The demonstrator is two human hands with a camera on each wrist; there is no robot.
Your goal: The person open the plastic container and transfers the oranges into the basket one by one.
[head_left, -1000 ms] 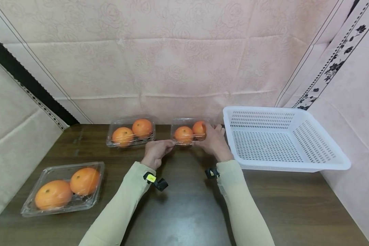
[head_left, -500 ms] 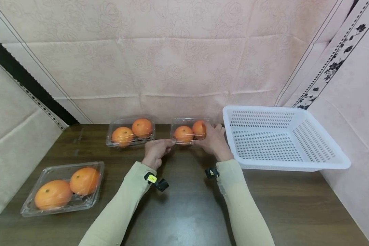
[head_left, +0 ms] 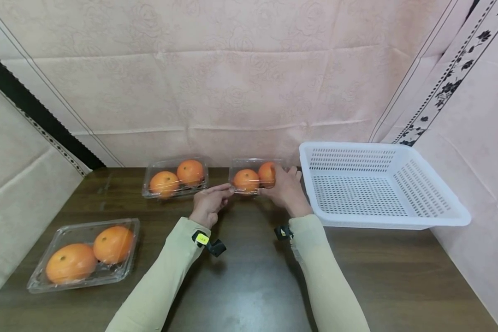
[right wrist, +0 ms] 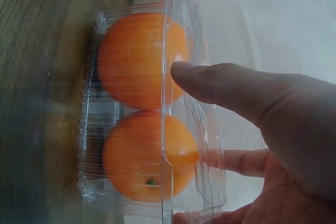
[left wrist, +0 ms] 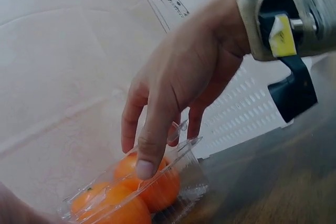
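Observation:
A clear plastic clamshell box (head_left: 241,163) with two oranges (head_left: 246,180) stands at the table's back edge. My right hand (head_left: 287,191) grips its right end; the right wrist view shows the thumb on the near rim and the other fingers behind the box. My left hand (head_left: 209,204) is at the near left corner, its index finger stretched out and touching the rim, the thumb lower and apart. In the left wrist view the right hand (left wrist: 178,72) arches over the same box, and only a blurred edge of the left hand (left wrist: 18,208) shows at the bottom left.
Another clamshell box (head_left: 159,165) of two oranges sits just left of the left hand. A third box (head_left: 120,274), also holding two oranges, lies at the front left. A white perforated basket (head_left: 382,222) stands close beside the right hand. Patterned cloth (head_left: 232,83) hangs behind the table.
My left index finger has straightened at the box corner and the thumb has come away from it. The right hand keeps its grip, and the box stays in place.

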